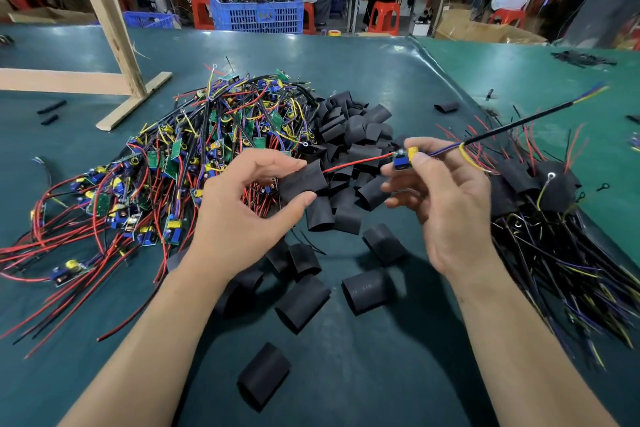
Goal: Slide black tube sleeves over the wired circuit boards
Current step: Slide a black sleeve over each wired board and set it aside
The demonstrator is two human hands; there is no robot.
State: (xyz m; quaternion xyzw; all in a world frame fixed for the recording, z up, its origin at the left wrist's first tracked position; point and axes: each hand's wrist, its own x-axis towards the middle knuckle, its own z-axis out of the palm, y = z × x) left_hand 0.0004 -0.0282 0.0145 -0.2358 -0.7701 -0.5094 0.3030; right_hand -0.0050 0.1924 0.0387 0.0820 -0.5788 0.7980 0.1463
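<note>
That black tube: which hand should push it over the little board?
Probably the left hand: it already pinches the black tube with the red wire entering it, while the right hand holds the board.

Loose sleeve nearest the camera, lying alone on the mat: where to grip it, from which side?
Pinch the black tube sleeve across its flattened width, mid-length, coming from above. It lies flat on the green mat with nothing touching it, its open ends toward upper right and lower left; a mid-body grip likely keeps both mouths free.

Matte black tube sleeve (303, 180) in the left grip (249, 204), red wire (356, 163) between the grips, blue-and-yellow circuit board (404, 159) in the right grip (440, 194), dark green table (381, 357) beneath both
</note>
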